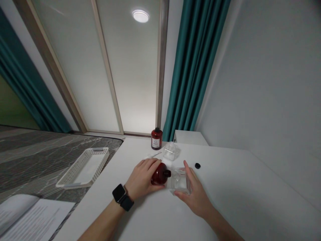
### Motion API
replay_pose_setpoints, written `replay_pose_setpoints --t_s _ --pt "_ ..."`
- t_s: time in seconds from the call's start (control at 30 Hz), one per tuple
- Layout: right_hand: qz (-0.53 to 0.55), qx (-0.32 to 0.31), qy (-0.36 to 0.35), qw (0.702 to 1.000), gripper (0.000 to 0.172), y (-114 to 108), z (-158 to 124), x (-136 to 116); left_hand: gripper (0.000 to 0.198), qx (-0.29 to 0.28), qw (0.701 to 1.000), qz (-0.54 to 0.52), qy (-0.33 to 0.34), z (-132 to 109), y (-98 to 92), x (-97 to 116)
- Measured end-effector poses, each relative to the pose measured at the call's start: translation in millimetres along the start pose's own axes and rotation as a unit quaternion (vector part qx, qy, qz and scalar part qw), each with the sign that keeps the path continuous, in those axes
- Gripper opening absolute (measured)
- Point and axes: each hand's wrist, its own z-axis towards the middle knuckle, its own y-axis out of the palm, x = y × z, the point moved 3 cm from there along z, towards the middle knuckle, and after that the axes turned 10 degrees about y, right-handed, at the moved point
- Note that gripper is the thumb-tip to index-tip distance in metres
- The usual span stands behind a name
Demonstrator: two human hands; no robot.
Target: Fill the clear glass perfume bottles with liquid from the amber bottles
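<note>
My left hand (145,175), with a watch on its wrist, is wrapped round a dark red-brown bottle (158,174). The bottle is tipped on its side, its uncapped neck pointing right toward a clear square container (180,182). My right hand (194,190) grips that container from the right, thumb in front and fingers behind. How much liquid is inside either one I cannot make out. A small black cap (197,165) lies on the white table to the right of the container.
Behind my hands stand a second red-brown bottle (156,139), capped and labelled, and another clear container (171,151). A thin white stick (155,154) lies beside them. Left of the table are a white basket (65,179) and an open book (40,217).
</note>
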Motion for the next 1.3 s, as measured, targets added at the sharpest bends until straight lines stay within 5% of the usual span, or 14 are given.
replay_pose_setpoints --t_s 0.27,1.3 --pt "-0.036 0.009 -0.053 0.998 0.095 -4.6 -0.7 -1.9 0.091 -0.032 0.998 -0.053 -0.002 -4.0 5.7 -3.1" --pt "-0.118 0.039 -0.096 0.988 0.094 -9.9 -3.2 -6.8 0.076 -0.025 0.999 -0.029 0.001 -0.6 0.1 2.1"
